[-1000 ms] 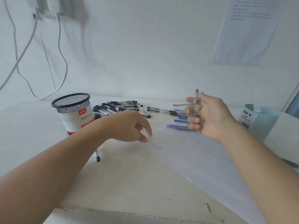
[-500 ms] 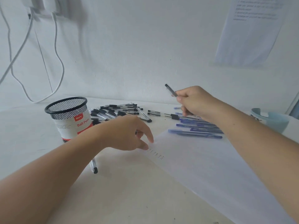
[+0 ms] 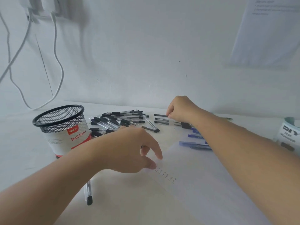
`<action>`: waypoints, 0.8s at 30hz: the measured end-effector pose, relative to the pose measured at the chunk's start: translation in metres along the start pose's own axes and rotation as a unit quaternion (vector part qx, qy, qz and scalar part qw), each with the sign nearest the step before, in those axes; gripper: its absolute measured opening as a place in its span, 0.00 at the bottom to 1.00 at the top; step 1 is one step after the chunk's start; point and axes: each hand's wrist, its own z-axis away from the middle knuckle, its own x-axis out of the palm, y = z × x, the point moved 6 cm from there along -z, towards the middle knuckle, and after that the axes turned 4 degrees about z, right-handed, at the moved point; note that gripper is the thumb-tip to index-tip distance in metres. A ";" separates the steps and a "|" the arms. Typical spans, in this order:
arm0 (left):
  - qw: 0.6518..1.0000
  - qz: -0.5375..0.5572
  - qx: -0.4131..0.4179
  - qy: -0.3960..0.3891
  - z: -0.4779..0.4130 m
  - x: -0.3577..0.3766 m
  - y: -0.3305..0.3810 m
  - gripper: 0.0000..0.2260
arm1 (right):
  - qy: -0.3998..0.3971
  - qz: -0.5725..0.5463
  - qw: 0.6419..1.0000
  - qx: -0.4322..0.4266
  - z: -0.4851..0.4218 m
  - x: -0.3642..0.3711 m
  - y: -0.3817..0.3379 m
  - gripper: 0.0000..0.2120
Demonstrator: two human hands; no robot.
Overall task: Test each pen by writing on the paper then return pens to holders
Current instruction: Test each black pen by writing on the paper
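black pen point(image 3: 160, 115) pinched by right hand point(image 3: 180, 109) (arm outstretched); left hand point(image 3: 129, 148) relaxed on paper point(image 3: 211, 184).

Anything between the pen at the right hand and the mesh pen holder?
Yes: the pile of black pens lies between the black pen that the right hand pinches and the mesh pen holder. Above the pile, nothing visible blocks the way.

The right hand point(image 3: 180, 111) pinches one end of a black pen point(image 3: 159, 115), the farthest of three lying in a row on the white table point(image 3: 24, 143). The left hand point(image 3: 128, 148) rests its index fingertip and thumb on the corner of the paper point(image 3: 211, 184), beside a column of written marks point(image 3: 165, 175). A mesh holder point(image 3: 60, 125) labelled "Ball Pens" stands left of a heap of black pens point(image 3: 116, 120). Blue pens point(image 3: 194, 144) lie at the paper's far edge.
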 end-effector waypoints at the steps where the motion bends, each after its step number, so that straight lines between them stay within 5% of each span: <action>1: 1.000 0.000 0.000 0.000 0.000 0.000 0.000 0.10 | -0.006 0.002 1.000 0.002 -0.001 0.003 0.000 0.13; 17: 1.000 0.026 -0.002 -0.016 0.000 0.000 -0.001 0.10 | -0.012 -0.043 0.997 -0.060 0.047 -0.003 -0.044 0.06; 24: 0.999 0.032 0.004 -0.006 0.001 -0.001 -0.001 0.09 | -0.038 0.001 0.999 -0.005 0.058 0.011 -0.052 0.07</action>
